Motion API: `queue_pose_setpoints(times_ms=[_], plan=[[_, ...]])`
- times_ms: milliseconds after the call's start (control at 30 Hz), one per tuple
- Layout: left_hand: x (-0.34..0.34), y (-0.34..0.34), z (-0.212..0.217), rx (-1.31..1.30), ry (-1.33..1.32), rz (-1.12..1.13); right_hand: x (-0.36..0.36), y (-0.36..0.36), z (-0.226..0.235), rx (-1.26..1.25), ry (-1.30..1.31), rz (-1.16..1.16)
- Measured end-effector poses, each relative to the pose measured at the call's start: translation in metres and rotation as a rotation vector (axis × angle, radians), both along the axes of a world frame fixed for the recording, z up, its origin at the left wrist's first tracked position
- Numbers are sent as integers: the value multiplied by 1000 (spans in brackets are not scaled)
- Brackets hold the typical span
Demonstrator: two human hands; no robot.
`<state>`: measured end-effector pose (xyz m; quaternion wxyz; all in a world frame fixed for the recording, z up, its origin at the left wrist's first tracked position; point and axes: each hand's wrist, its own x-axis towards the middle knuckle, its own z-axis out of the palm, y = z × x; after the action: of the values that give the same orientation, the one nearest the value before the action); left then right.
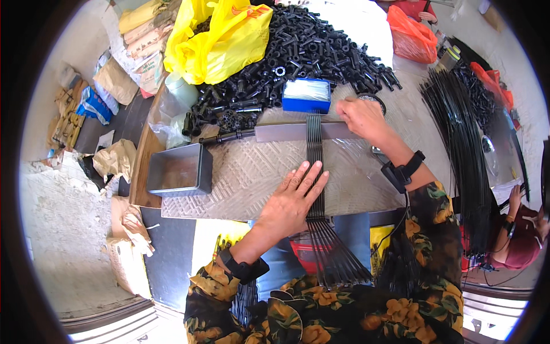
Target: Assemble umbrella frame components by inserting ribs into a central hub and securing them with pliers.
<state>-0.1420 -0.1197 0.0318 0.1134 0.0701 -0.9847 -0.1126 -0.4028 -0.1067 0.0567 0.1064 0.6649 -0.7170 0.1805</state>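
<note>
A row of thin black rods (315, 172) runs side by side from the table over its front edge towards my lap, fanning out at the near end. My left hand (292, 198) lies on and beside them, fingers stretched out, the fingertips pressing on the rods. Across the table lies a flat grey bar (281, 133), with the far part of the rods over it. My right hand (364, 119) is closed just beyond the bar's right end; what its curled fingers hold, if anything, is hidden. A blue box (306, 104) with pale thin pieces inside stands behind the rods' far ends.
Black tubular parts (309, 43) are heaped at the back, beside a yellow plastic bag (229, 46). A grey tray (197, 172) stands at the left. Long black rods (458, 132) hang over the right edge. Another person (518, 241) sits at the far right.
</note>
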Motion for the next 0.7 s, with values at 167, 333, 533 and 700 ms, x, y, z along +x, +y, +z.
queue_pose_setpoints(times_ms=[167, 333, 533, 700], plan=[[0, -1, -2, 33, 15, -15, -1, -8, 3, 108, -9, 26], [2, -3, -2, 72, 13, -24, 2, -23, 8, 187, -61, 101], [5, -2, -3, 84, 47, -19, 13, -50, 22, 44, -90, -84], [1, -1, 3, -10, -31, -15, 17, -77, 23, 131, -65, -202]])
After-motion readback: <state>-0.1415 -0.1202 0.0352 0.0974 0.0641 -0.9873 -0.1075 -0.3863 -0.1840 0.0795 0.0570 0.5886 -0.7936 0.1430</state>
